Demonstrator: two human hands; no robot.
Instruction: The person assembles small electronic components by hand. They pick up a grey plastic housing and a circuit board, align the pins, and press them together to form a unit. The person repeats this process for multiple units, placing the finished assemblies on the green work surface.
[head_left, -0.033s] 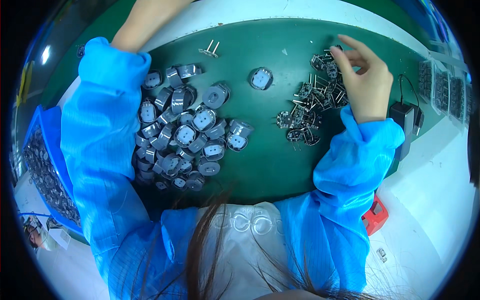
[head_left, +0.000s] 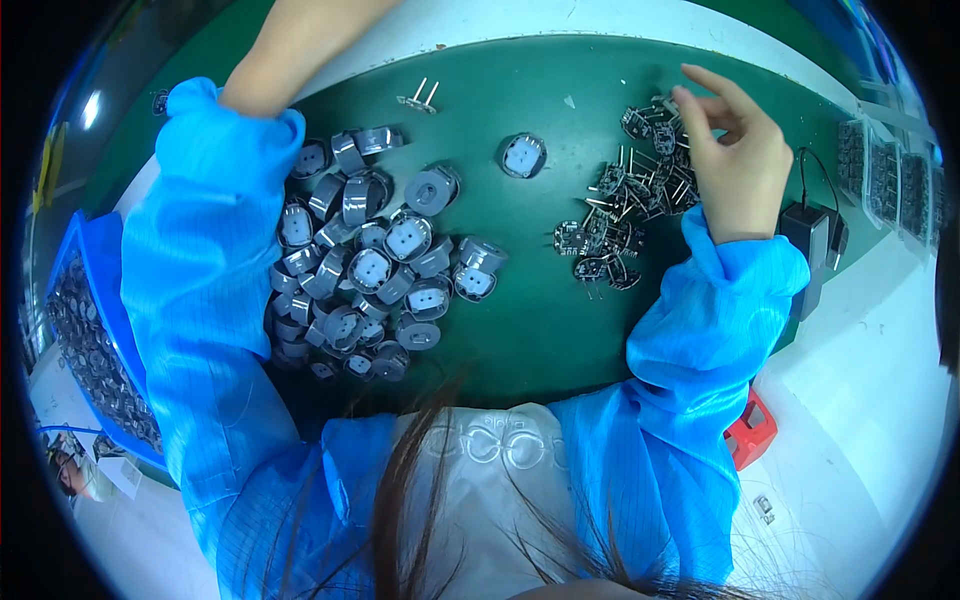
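Observation:
My left hand (head_left: 305, 45) reaches out past the top edge, so its fingers are cut off from sight. Over the pile of small circuit boards with metal pins (head_left: 640, 190), my right hand (head_left: 738, 140) is open. Its thumb and index finger are curved with their tips apart, and I see nothing between them. To the left lies a heap of grey round plug housings (head_left: 370, 270), several showing pale blue faces. One single housing (head_left: 523, 157) sits apart between the two piles. A lone board with two upright pins (head_left: 418, 98) lies at the upper left.
A blue bin (head_left: 110, 350) full of small dark parts stands left of the green work mat (head_left: 510, 320). On the right are a black power adapter (head_left: 805, 240) with its cable and clear trays of parts (head_left: 885, 180). A red stool (head_left: 752, 432) stands below.
My right hand has shifted slightly to the right, its thumb drawing back from the boards. The left hand has moved a little to the right at the top edge. The piles look the same.

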